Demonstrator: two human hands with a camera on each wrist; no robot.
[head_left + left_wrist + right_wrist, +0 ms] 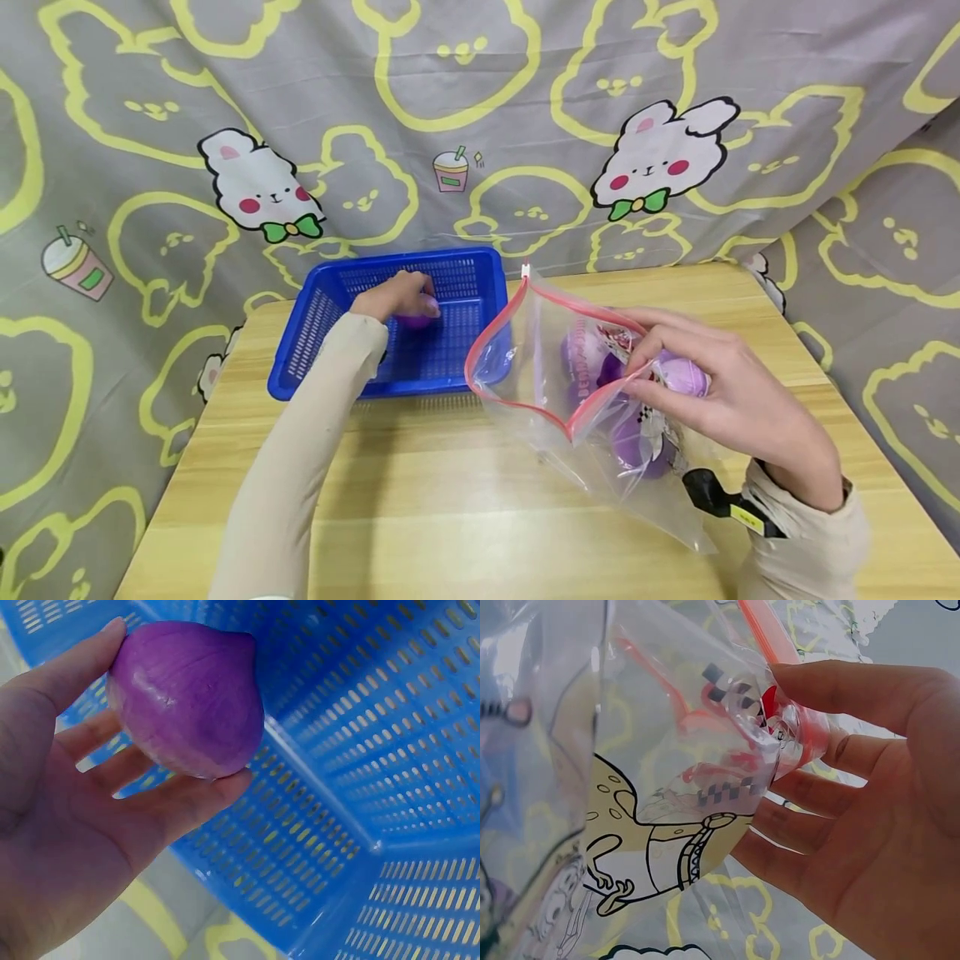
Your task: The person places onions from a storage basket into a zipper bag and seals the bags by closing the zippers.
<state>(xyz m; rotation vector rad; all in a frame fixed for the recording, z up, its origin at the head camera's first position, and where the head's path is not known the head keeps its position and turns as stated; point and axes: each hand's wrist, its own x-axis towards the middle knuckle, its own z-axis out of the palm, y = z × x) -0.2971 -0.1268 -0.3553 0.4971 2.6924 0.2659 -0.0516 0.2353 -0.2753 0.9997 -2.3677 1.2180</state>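
Observation:
In the left wrist view, my left hand (97,787) holds a purple onion (187,697) between thumb and fingers, its pointed tip facing away from the palm. The head view shows this hand (397,298) inside a blue plastic basket (457,379), partly covering the onion (414,322). My right hand (723,379) pinches the rim of a clear zip bag (517,421) edged in red. The bag's mouth gapes toward the basket. Several purple round things (633,442) show through its printed plastic. The right wrist view has the thumb and fingers (825,690) gripping the bag's edge.
The basket and bag are on a light wooden table (442,533). A grey patterned cloth (517,50) hangs behind the table and down its sides. A white slider (526,271) sits at the far corner of the bag's mouth.

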